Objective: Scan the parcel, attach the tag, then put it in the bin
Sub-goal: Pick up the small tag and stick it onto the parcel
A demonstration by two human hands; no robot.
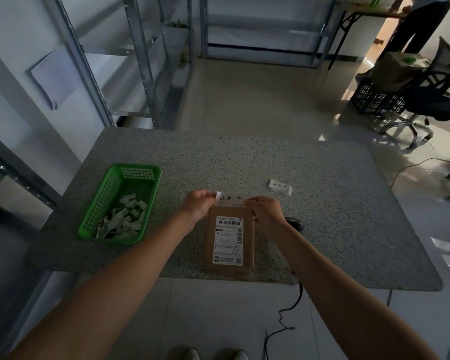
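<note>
Head view: left hand [196, 203] and right hand [266, 210] each pinch an end of the tag [230, 198] above the parcel [229, 239] on the worktop [322, 203]. Tag looks thin, floppy, likely sticky: hold edges.

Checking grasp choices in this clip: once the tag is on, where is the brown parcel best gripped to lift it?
Probably by its two long side edges, coming from above. The parcel lies flat on the table, long axis toward the person, near end overhanging. That end also offers a pinch grip. Both hands hold the tag.
</note>
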